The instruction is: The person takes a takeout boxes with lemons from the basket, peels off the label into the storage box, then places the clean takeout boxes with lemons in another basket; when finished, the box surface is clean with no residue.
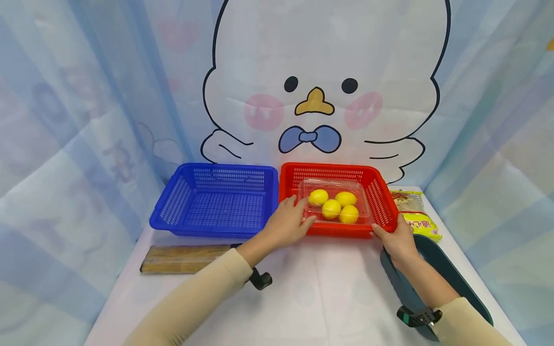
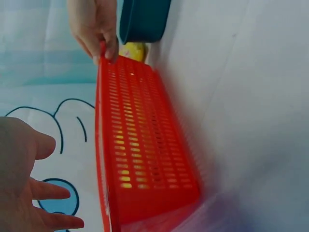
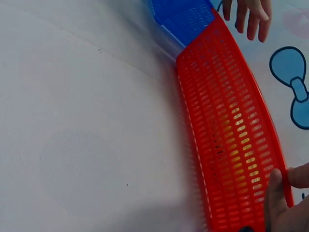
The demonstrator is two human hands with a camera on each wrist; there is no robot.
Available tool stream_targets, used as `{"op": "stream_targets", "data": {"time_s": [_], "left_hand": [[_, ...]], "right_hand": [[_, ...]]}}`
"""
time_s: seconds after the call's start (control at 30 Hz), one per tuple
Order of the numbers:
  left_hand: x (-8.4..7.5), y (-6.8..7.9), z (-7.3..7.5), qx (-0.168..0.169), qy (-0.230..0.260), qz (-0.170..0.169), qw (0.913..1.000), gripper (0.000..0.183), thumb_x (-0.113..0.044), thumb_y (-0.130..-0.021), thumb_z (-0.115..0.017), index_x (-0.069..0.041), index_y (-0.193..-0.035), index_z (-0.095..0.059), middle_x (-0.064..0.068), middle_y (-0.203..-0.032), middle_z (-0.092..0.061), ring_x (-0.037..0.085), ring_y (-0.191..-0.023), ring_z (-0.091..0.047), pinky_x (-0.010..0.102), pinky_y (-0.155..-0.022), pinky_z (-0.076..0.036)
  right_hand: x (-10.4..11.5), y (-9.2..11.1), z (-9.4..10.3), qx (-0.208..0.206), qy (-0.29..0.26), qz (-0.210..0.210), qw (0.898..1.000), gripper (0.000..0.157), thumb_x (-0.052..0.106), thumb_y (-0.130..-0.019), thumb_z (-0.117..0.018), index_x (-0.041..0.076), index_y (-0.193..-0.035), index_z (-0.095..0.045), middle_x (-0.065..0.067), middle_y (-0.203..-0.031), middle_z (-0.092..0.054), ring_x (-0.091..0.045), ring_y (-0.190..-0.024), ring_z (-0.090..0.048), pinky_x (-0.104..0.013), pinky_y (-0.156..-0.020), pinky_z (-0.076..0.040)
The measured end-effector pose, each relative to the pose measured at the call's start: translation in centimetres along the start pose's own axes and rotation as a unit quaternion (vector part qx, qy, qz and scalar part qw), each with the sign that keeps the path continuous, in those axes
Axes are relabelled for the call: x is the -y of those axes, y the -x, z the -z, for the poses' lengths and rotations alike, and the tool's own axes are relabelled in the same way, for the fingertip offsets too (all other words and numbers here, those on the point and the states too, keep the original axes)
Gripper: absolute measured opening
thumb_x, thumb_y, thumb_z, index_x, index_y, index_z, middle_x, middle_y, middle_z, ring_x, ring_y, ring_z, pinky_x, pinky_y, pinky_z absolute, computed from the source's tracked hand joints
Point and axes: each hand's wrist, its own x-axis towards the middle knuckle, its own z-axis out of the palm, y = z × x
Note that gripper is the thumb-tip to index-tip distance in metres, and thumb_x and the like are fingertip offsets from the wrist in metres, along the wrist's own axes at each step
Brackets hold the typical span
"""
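Observation:
A red plastic basket (image 1: pixel 337 231) with slotted walls holds a clear plastic box (image 1: pixel 363 204) with several yellow lemons (image 1: pixel 331 209) in it. Over the basket's front left corner is my left hand (image 1: pixel 286 222), its fingers spread and nothing gripped. In the left wrist view that hand (image 2: pixel 24 179) stands apart from the red rim. My right hand (image 1: pixel 397 242) pinches the basket's rim at the front right corner. The right wrist view has its thumb and a finger (image 3: pixel 276 193) on either side of the rim; the rest of that hand is cut off.
To the left stands a blue basket (image 1: pixel 220 211) beside the red one. A brown wood-like slab (image 1: pixel 186 259) lies in front of it, partly behind my left arm. At right are a dark teal tub (image 1: pixel 454 278) under my right arm and yellow packets (image 1: pixel 420 225).

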Motion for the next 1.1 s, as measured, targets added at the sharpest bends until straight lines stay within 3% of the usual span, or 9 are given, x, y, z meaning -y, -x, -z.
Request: {"op": "stream_targets", "data": {"time_s": [0.23, 0.37, 0.57, 0.7, 0.83, 1.0, 1.1], "left_hand": [[2.5, 4.2, 1.3, -0.043, -0.060, 0.013, 0.9972, 0.074, -0.054, -0.106, -0.056, -0.014, -0.166, -0.037, 0.015, -0.174, -0.027, 0.042, -0.161, -0.023, 0.063, -0.122, -0.035], [4.7, 6.2, 2.8, -0.079, -0.102, 0.015, 0.9916, 0.078, -0.058, -0.107, -0.052, -0.014, -0.168, -0.032, 0.016, -0.176, -0.018, 0.044, -0.163, -0.012, 0.065, -0.127, -0.024], [9.2, 8.7, 5.6, -0.112, -0.162, 0.034, 0.9797, 0.087, -0.070, -0.105, -0.042, -0.018, -0.171, -0.020, 0.015, -0.178, 0.000, 0.044, -0.164, 0.007, 0.072, -0.128, -0.006], [11.5, 10.1, 6.8, -0.109, -0.168, 0.046, 0.9787, 0.090, -0.074, -0.104, -0.037, -0.018, -0.172, -0.016, 0.017, -0.178, 0.001, 0.046, -0.162, 0.009, 0.076, -0.125, 0.000], [12.9, 11.1, 7.0, -0.114, -0.152, 0.059, 0.9801, 0.090, -0.073, -0.105, -0.038, -0.017, -0.172, -0.016, 0.018, -0.178, 0.001, 0.047, -0.162, 0.010, 0.078, -0.123, 0.002], [13.6, 11.6, 7.0, -0.115, -0.145, 0.068, 0.9803, 0.089, -0.069, -0.106, -0.041, -0.016, -0.172, -0.014, 0.017, -0.177, 0.004, 0.047, -0.162, 0.011, 0.080, -0.123, 0.001], [13.6, 11.7, 7.0, -0.106, -0.150, 0.068, 0.9806, 0.089, -0.070, -0.106, -0.040, -0.016, -0.172, -0.014, 0.018, -0.177, 0.003, 0.048, -0.162, 0.010, 0.080, -0.123, 0.000]], "right_hand": [[-0.2, 0.1, 0.1, 0.004, 0.002, -0.005, 1.000, 0.096, 0.025, -0.105, -0.068, 0.013, -0.171, 0.000, -0.028, -0.169, -0.022, -0.046, -0.148, -0.034, -0.058, -0.111, -0.049], [-0.2, 0.1, 0.0, 0.007, 0.001, -0.001, 1.000, 0.095, 0.024, -0.105, -0.067, 0.012, -0.171, 0.001, -0.028, -0.169, -0.021, -0.047, -0.148, -0.036, -0.057, -0.110, -0.049], [-0.2, 0.0, -0.3, 0.008, 0.000, 0.005, 1.000, 0.095, 0.024, -0.105, -0.067, 0.012, -0.171, 0.000, -0.028, -0.169, -0.021, -0.047, -0.148, -0.034, -0.058, -0.111, -0.048], [-0.4, 0.1, -0.2, 0.002, 0.009, 0.005, 1.000, 0.094, 0.025, -0.105, -0.067, 0.010, -0.171, -0.002, -0.028, -0.169, -0.022, -0.047, -0.149, -0.034, -0.059, -0.111, -0.048], [-0.4, 0.1, 0.1, 0.001, 0.019, 0.006, 1.000, 0.094, 0.026, -0.106, -0.067, 0.009, -0.171, -0.001, -0.029, -0.168, -0.022, -0.048, -0.149, -0.033, -0.060, -0.111, -0.048], [0.0, -0.1, 1.3, 0.045, 0.073, 0.005, 0.996, 0.097, 0.036, -0.108, -0.062, 0.004, -0.169, 0.007, -0.035, -0.167, -0.012, -0.052, -0.147, -0.028, -0.062, -0.111, -0.047], [0.7, 0.6, 2.1, 0.080, 0.166, 0.020, 0.983, 0.104, 0.049, -0.108, -0.055, -0.002, -0.165, 0.017, -0.041, -0.165, 0.005, -0.061, -0.144, -0.018, -0.069, -0.108, -0.048]]}}
